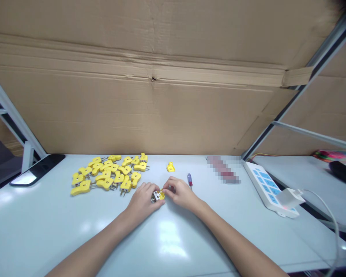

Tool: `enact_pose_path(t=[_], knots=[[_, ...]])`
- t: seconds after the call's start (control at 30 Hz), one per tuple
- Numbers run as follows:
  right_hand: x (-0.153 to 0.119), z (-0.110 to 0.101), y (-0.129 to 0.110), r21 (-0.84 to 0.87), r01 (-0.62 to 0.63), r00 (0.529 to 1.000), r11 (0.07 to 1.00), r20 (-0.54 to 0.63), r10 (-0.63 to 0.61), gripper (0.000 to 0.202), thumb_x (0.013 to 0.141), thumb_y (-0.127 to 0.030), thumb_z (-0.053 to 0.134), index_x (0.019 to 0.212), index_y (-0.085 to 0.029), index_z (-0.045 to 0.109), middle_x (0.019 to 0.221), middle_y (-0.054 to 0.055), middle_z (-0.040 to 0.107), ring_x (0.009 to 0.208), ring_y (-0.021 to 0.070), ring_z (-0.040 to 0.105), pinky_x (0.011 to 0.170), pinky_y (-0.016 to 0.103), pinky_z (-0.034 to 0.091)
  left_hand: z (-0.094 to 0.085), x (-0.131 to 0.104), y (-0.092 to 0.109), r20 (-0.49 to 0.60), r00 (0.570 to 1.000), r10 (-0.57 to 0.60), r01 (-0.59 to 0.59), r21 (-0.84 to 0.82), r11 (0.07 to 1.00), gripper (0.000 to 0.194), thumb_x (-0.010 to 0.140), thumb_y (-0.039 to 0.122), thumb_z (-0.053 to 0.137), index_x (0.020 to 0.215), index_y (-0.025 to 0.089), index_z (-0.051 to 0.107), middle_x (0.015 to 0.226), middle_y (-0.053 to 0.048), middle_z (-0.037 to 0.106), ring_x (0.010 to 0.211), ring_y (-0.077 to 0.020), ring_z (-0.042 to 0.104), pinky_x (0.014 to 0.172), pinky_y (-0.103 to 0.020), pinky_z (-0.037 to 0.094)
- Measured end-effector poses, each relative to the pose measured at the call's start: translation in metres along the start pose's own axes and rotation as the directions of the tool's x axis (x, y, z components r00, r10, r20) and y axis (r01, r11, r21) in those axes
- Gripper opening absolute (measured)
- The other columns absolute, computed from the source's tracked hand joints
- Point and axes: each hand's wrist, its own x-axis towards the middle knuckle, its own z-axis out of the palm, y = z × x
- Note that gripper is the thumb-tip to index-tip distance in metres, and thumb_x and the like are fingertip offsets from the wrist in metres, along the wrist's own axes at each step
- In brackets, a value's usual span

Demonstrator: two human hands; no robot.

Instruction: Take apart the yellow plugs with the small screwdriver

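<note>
My left hand (145,198) is closed around an opened plug (158,196), whose white inner part and yellow shell show between thumb and fingers. My right hand (177,190) touches the plug's right side with thumb and forefinger pinched together; whatever small thing they may hold is too small to make out. Behind the hands lies a loose yellow shell half (170,167). A screwdriver (189,180) with a clear and red handle rests just right of my right hand. Many yellow plugs (104,175) with metal pins lie in a pile to the left.
A white power strip (265,184) with a white adapter (290,198) and cable lies at the right. A blurred-out reddish item (224,169) is at the back right. A dark, glossy object (37,171) sits at the far left. Cardboard (150,115) stands behind the table (103,238).
</note>
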Motion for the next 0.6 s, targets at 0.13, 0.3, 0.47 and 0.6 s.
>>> enact_pose_path(t=[0.13,0.3,0.47,0.6], knots=[[0.0012,0.0004,0.0022,0.027,0.046,0.999,0.999,-0.017,-0.045,0.014,0.082,-0.009,0.057,0.081,-0.018,0.068,0.081,0.004,0.063,0.073,0.0158,0.058,0.067,0.026,0.043,-0.0004,0.0001,0.0001,-0.007,1.000,0.004,-0.004,-0.011,1.000,0.016,0.078,0.028,0.067,0.091,0.021,0.061,0.092,-0.004,0.066,0.090,-0.0243,0.059,0.078,-0.035,0.045],[0.0018,0.0008,0.0036,0.034,0.050,0.998,0.998,-0.024,-0.050,0.014,0.083,-0.009,0.056,0.080,-0.017,0.067,0.081,0.004,0.064,0.072,0.0157,0.058,0.068,0.027,0.044,-0.0006,-0.0004,0.0000,-0.010,1.000,0.012,-0.012,-0.018,1.000,0.018,0.078,0.030,0.068,0.092,0.020,0.061,0.093,-0.004,0.066,0.091,-0.0243,0.059,0.079,-0.035,0.045],[0.0028,-0.0006,0.0033,0.061,0.048,0.998,0.997,-0.041,-0.046,0.013,0.084,-0.010,0.054,0.079,-0.017,0.065,0.081,0.005,0.065,0.075,0.0165,0.059,0.071,0.028,0.045,-0.0015,-0.0001,-0.0007,0.007,1.000,0.002,-0.002,-0.051,0.999,0.025,0.076,0.032,0.070,0.096,0.020,0.061,0.095,-0.005,0.066,0.092,-0.0249,0.058,0.080,-0.036,0.045],[0.0038,-0.0030,0.0047,0.132,0.029,0.997,0.991,-0.071,-0.020,0.012,0.085,-0.013,0.053,0.080,-0.017,0.064,0.080,0.004,0.066,0.074,0.0160,0.060,0.069,0.027,0.045,-0.0051,0.0001,-0.0036,0.036,0.999,0.004,-0.001,-0.095,0.995,0.029,0.075,0.029,0.068,0.102,0.021,0.061,0.098,-0.005,0.066,0.094,-0.0253,0.058,0.082,-0.036,0.046]])
